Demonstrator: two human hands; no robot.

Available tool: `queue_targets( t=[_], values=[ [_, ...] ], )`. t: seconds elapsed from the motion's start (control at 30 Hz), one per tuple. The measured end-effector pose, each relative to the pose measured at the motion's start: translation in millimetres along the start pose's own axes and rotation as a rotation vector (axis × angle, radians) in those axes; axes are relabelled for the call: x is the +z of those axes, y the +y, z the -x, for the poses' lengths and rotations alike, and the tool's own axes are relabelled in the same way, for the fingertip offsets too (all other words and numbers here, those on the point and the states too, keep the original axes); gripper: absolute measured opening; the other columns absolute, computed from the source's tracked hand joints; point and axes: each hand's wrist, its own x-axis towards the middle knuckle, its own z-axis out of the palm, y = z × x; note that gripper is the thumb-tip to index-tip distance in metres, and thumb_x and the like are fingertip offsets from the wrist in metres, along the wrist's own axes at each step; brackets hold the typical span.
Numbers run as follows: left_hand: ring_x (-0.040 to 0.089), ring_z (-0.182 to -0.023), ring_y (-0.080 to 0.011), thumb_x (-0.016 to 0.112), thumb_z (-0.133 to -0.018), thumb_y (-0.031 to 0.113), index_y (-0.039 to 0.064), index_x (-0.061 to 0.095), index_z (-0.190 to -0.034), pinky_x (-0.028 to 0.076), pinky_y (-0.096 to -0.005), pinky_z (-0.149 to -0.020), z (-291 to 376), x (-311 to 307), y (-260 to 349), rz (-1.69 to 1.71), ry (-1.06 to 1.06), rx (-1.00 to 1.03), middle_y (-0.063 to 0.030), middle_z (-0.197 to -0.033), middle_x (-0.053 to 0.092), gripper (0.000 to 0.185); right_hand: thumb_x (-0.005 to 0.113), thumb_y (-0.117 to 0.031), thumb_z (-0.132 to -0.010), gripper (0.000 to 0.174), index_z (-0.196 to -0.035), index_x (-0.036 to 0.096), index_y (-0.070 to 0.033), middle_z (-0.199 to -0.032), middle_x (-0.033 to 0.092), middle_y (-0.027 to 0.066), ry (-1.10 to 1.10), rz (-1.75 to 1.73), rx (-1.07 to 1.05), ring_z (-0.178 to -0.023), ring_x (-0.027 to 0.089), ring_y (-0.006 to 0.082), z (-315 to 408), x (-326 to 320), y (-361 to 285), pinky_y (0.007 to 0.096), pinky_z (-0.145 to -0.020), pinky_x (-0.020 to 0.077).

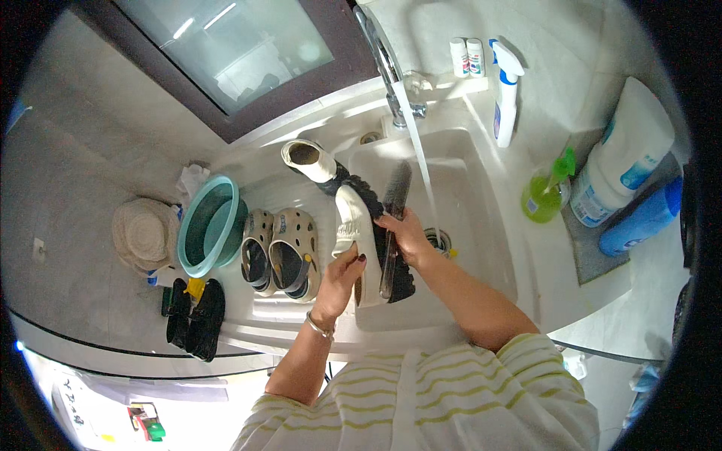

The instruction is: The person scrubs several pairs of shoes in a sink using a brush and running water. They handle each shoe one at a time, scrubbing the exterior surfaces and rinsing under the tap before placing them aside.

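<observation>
My left hand [338, 279] grips the upper of a white shoe [368, 270] with a thick black lugged sole, tilted over the left part of the sink basin [474, 270]. In my right hand [407, 239] is a dark, long-handled scrubbing brush [397, 189], lying along the shoe's sole. Just beyond it, a second white shoe [316, 163] with a black sole rests at the basin's left rim. Water [420, 152] runs from the chrome faucet [386, 56] toward the drain [437, 239], to the right of my right hand.
Beige clogs [293, 248] stand on the ribbed drainboard, beside a teal basin [208, 225]. Black shoes [206, 321] and a beige hat [145, 234] lie farther left. Along the right are a spray bottle [506, 101], a green pump bottle [544, 197], a white jug [601, 180] and a blue bottle [640, 220].
</observation>
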Motion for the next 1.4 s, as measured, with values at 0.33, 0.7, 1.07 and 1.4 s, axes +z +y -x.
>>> queue_targets(
  t=[0.33,0.7,1.07,1.4],
  values=[
    [0.051,-0.103,-0.0199,0.044,-0.082,-0.007,0.0,0.053,-0.11,0.04,-0.033,-0.086,-54.8,11.8,-21.5,-0.18,0.046,0.309,-0.012,-0.112,0.054,0.03,0.059,-0.014,-0.075,0.033,-0.104,0.048,0.0,-0.09,0.058,0.0058,-0.022,-0.141,-0.131,-0.076,0.058,0.0169,-7.4,-19.7,14.9,0.0323,-0.069,0.0491],
    [0.053,-0.098,-0.0238,0.05,-0.086,0.025,0.0,0.052,-0.11,0.043,-0.0353,-0.087,-90.4,50.1,0.7,0.828,0.042,0.097,-0.0116,-0.108,0.056,0.035,0.058,-0.014,-0.075,0.033,-0.103,0.049,0.001,-0.089,0.055,0.008,0.076,-0.118,-0.187,-0.08,0.055,0.0179,-0.6,-14.3,-6.9,0.0343,-0.07,0.0457],
    [0.052,-0.103,-0.0267,0.045,-0.086,0.016,-0.004,0.05,-0.113,0.042,-0.0367,-0.093,-96.2,50.6,-17.5,0.849,0.054,-0.057,-0.0153,-0.11,0.055,0.034,0.045,-0.03,-0.086,0.064,-0.137,0.015,-0.005,-0.102,0.055,0.0296,0.3,1.069,-0.253,-0.092,0.056,0.0423,20.0,-84.3,-44.5,0.0421,-0.083,0.0432],
    [0.047,-0.109,-0.0255,0.047,-0.086,0.021,0.0,0.046,-0.118,0.035,-0.036,-0.098,-88.5,94.6,-10.0,1.008,-0.168,-0.146,-0.0117,-0.118,0.051,0.039,0.041,-0.021,-0.09,0.048,-0.135,0.028,-0.009,-0.104,0.055,0.0274,0.294,1.012,-0.281,-0.099,0.055,0.0375,48.3,-30.2,-63.3,0.0361,-0.084,0.0423]
  ],
)
